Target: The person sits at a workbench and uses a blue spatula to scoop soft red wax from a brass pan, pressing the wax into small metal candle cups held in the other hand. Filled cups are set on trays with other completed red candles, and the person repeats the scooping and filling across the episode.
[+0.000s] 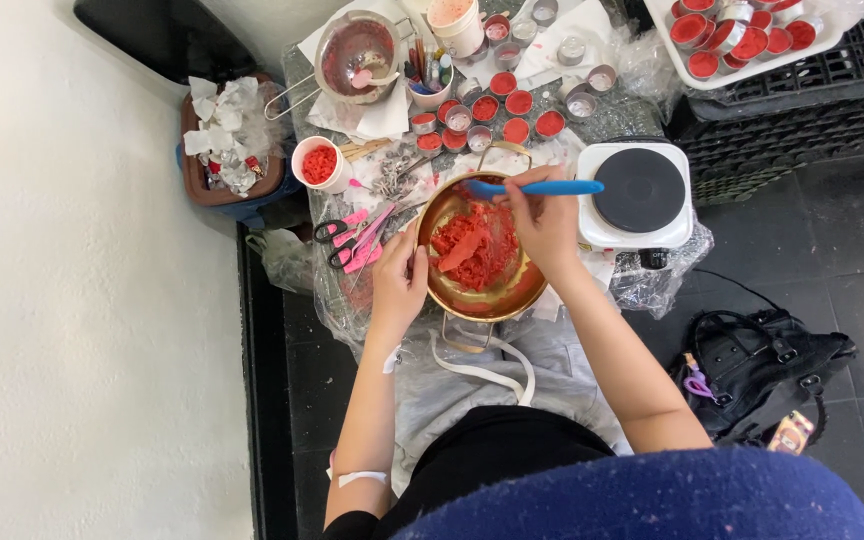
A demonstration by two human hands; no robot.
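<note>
While curled on spatula, right hand

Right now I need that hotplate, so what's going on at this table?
A seated person is working red chunks in a brass pot. The left hand steadies the pot's rim, and the right hand holds a blue-handled tool over it. The white hotplate beside the pot has nothing on it. Small tins of red fill sit behind.

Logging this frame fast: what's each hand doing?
Left hand: steadies the brass pot at its rim.
Right hand: closed on the blue utensil.
</note>
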